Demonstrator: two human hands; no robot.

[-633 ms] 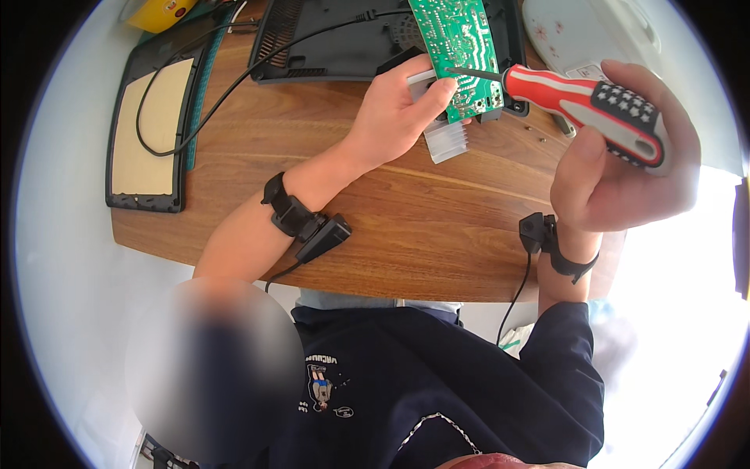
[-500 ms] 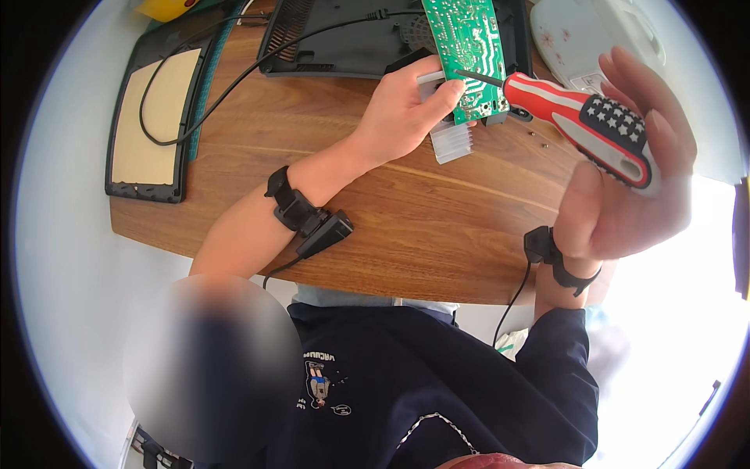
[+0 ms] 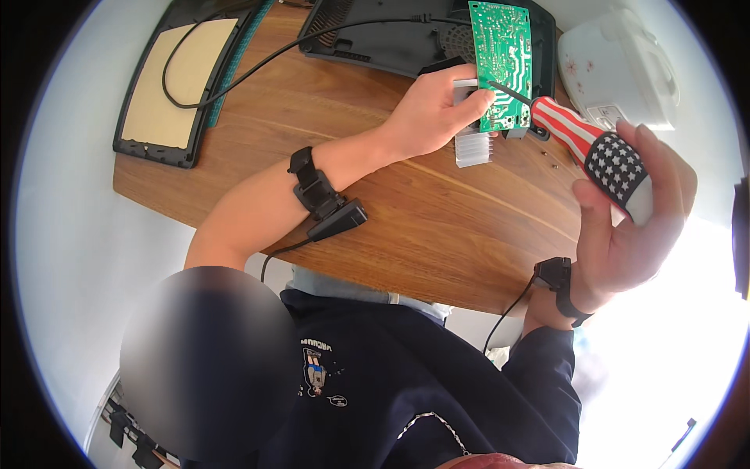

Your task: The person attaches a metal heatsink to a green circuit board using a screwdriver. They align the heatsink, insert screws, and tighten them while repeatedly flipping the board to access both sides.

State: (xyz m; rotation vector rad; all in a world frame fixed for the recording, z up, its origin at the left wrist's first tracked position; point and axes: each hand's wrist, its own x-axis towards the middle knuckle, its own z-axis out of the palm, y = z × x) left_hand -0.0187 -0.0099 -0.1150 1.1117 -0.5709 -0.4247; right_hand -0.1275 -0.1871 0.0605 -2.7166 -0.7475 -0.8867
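Observation:
A green circuit board (image 3: 506, 47) stands tilted, solder side showing, with my left hand (image 3: 433, 113) closed on its left edge, thumb on the front face. Below the board juts a pale finned heat sink (image 3: 473, 152). My right hand (image 3: 644, 234) grips a screwdriver (image 3: 574, 133) by the butt of its thick red, white and black handle, which has white stars. The thin shaft points left, and its tip meets the board near my left thumb. Whether the tip sits in a screw is too small to tell.
Behind the board lies a black plastic housing (image 3: 371, 43) with vents. A black panel with a beige sheet (image 3: 183, 74) is at the left, a black cable (image 3: 258, 66) looping over it. Small screws (image 3: 545, 153) lie on the wooden table (image 3: 406, 211). A white appliance (image 3: 609, 66) stands far right.
The screwdriver handle has rolled, so more of its starred patch faces up. My right fingers have shifted around its butt. The whole view has shifted slightly; my left hand keeps its hold.

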